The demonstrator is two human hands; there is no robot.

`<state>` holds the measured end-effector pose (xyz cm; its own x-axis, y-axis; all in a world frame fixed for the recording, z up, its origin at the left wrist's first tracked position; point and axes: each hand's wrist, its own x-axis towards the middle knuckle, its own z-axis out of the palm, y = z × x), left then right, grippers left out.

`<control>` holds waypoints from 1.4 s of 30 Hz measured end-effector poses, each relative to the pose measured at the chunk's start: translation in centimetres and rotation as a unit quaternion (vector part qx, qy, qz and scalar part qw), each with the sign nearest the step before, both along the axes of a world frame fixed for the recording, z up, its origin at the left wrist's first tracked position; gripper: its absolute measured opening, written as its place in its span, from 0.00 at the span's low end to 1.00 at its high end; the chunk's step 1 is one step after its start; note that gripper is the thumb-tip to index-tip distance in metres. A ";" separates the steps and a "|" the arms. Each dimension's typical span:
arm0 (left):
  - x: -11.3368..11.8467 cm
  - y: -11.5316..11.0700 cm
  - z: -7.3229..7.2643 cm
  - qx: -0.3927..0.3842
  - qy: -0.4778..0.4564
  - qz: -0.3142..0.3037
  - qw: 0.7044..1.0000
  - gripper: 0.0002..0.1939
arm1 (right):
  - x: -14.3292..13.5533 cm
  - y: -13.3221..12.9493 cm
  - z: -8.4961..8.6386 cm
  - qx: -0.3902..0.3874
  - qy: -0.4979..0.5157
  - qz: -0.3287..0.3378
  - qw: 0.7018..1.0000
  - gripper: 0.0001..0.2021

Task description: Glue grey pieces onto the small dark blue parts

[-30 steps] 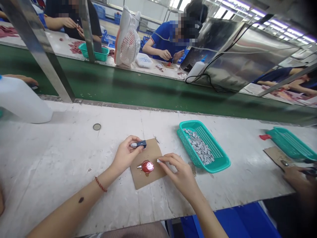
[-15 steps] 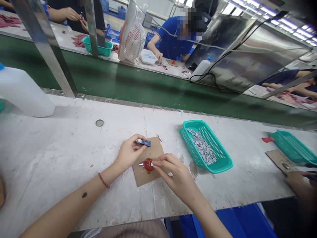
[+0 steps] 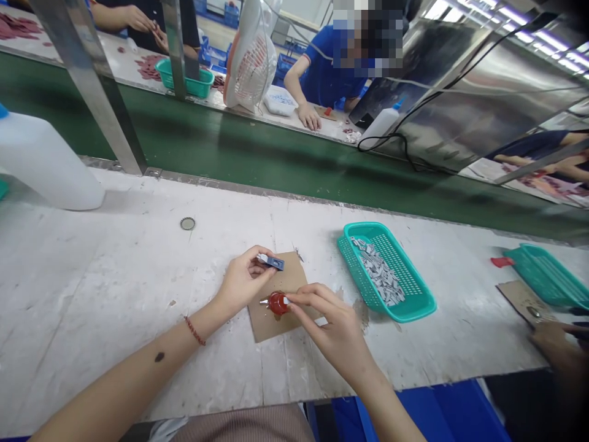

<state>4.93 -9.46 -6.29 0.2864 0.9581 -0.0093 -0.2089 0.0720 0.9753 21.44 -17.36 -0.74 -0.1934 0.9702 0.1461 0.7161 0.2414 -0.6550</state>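
Observation:
Between the thumb and fingers of my left hand point(image 3: 243, 279) is a small dark blue rectangular piece point(image 3: 275, 263) with a light part at its left end. My right hand point(image 3: 329, 310) pinches a small pale piece point(image 3: 286, 300) at the right side of a red, glossy round object point(image 3: 277, 303). A metal tip points left from the red object, which rests on a brown cardboard piece point(image 3: 262, 325) with wet-looking spots around it. To the right stands a green basket point(image 3: 418, 301) holding several small grey pieces point(image 3: 381, 273).
A bottle cap point(image 3: 188, 223) lies on the white table point(image 3: 138, 258), with a large white bottle point(image 3: 55, 166) at the left. A metal post point(image 3: 99, 92) rises at the table's far edge. At the right, a person's hand point(image 3: 552, 344) is near another green basket point(image 3: 547, 276).
The view has shifted slightly. Both my hands keep nearly the same pose over the cardboard. Across the divider, a person's hand now lies flatter on the far table.

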 end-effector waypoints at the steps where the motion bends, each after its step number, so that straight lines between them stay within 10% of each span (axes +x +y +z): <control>1: 0.0 0.0 0.0 0.004 -0.002 0.000 1.000 0.08 | -0.1 0.0 0.1 0.000 -0.004 0.005 1.000 0.08; 7: -0.2 0.0 0.1 0.017 -0.006 -0.011 1.000 0.07 | 0.5 0.8 0.0 -0.061 0.123 -0.057 0.989 0.06; 15: -0.1 -0.2 0.0 0.001 -0.018 -0.039 0.999 0.06 | 0.8 3.7 -1.2 -0.187 0.368 -0.189 0.891 0.13; 42: -0.1 -0.3 -0.3 0.038 0.020 -0.043 0.998 0.06 | -0.4 5.6 -0.2 -0.067 0.166 -0.050 0.983 0.03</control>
